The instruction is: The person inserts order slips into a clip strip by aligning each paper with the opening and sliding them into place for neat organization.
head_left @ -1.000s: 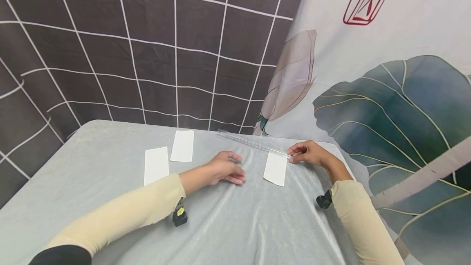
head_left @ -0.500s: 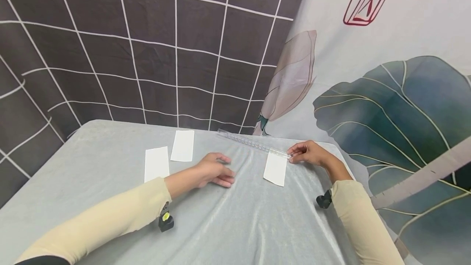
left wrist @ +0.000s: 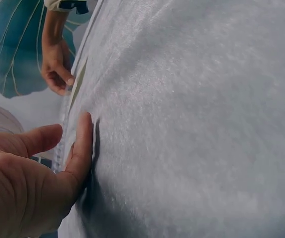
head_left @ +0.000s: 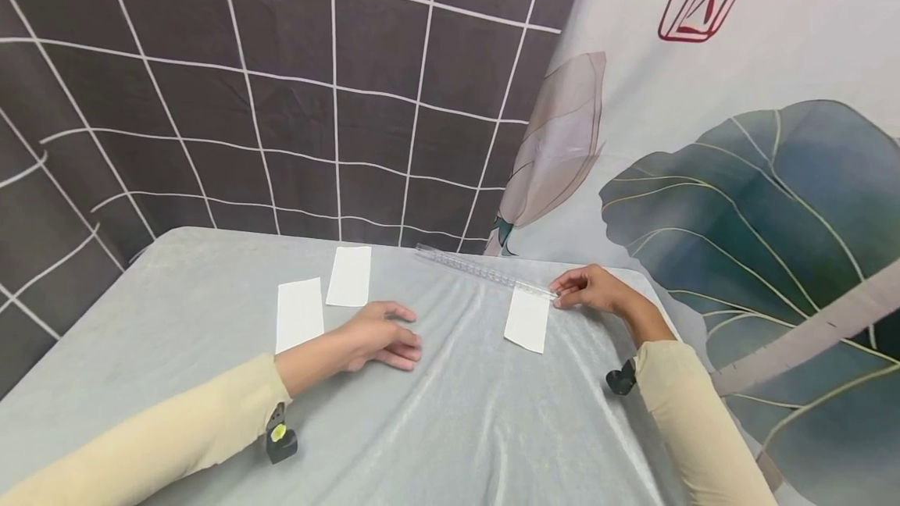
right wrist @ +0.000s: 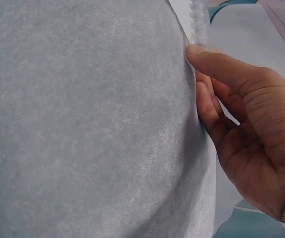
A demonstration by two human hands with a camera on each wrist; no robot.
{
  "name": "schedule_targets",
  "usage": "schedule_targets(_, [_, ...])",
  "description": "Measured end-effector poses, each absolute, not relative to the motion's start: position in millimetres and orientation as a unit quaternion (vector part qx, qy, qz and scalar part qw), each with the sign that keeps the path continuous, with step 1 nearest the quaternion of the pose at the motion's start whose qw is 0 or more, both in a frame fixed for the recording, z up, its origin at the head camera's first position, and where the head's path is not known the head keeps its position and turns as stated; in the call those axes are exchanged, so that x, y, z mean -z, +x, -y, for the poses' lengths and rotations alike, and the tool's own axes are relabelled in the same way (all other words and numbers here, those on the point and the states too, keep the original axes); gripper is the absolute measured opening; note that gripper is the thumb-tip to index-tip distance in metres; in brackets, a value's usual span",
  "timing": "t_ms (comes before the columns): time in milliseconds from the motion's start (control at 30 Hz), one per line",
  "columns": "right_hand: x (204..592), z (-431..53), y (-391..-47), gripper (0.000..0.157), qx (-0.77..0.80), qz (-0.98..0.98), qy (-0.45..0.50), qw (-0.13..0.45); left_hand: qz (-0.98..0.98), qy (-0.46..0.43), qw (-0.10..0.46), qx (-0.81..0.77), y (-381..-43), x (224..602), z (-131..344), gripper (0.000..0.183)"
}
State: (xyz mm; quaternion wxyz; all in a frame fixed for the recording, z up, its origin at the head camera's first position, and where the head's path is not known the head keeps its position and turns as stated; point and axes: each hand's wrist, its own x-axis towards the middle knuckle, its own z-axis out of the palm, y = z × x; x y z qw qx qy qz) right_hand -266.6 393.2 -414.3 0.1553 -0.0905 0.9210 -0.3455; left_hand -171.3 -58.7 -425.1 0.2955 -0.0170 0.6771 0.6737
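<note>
A long clear plastic strip [head_left: 478, 267] with a row of small bumps lies slantwise near the table's back edge. My right hand [head_left: 594, 289] pinches its right end between thumb and fingers; the bumpy strip [right wrist: 199, 22] also shows beyond the thumb in the right wrist view. Partly under that end is a white paper card [head_left: 527, 320]. My left hand [head_left: 380, 336] holds nothing, its fingers spread loosely low over the cloth; in the left wrist view the left hand [left wrist: 33, 178] has thumb and fingers apart. Whether it touches the cloth I cannot tell.
Two more white cards lie to the left: one card [head_left: 349, 276] near the back edge, another card [head_left: 299, 311] partly behind the left forearm. A grey cloth [head_left: 450, 428] covers the table. A dark grid curtain [head_left: 281, 100] and a leaf-print curtain [head_left: 703, 139] hang behind.
My left hand has drawn away to the left and slightly toward me, from the middle of the table. The right hand, strip and cards stay where they were.
</note>
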Motion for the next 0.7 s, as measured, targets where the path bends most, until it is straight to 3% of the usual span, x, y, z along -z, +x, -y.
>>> schedule_targets(700, [415.2, -393.2, -267.2, 0.033, 0.333, -0.927, -0.077, 0.157, -0.703, -0.020, 0.262, -0.661, -153.6, 416.7, 104.6, 0.062])
